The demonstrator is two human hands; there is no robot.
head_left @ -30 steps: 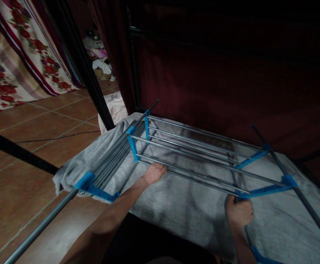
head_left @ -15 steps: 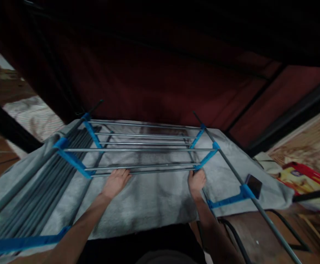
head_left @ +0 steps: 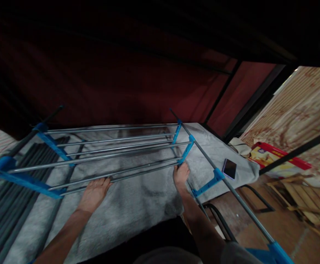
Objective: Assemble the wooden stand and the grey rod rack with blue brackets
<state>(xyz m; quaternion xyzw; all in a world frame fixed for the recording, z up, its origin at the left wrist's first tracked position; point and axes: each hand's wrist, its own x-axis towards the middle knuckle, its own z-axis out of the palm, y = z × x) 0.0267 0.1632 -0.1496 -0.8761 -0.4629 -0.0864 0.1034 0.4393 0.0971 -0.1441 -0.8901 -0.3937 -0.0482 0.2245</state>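
A rack of grey metal tubes and blue plastic brackets lies on a grey blanket (head_left: 138, 205). My left hand (head_left: 95, 192) is closed over the nearest cross tube (head_left: 143, 171), close to the left blue bracket (head_left: 30, 185). At that tube's other end, my right hand (head_left: 181, 174) wraps round the rack's frame, just below the right blue bracket (head_left: 187, 150); its fingertips are partly hidden. A long side pole (head_left: 241, 201) runs past my right forearm, with another blue bracket (head_left: 209, 187) on it.
Several loose grey tubes (head_left: 14, 187) lie side by side at left. A phone (head_left: 229, 169) rests on the blanket's right part. Beyond it are a red and yellow package (head_left: 272, 157) and a wooden slatted piece (head_left: 308, 201). Dark red fabric (head_left: 121, 88) hangs behind the rack.
My view has turned to the right, so the rack and both hands appear farther left and the phone shows more fully. Both hands keep their places on the rack.
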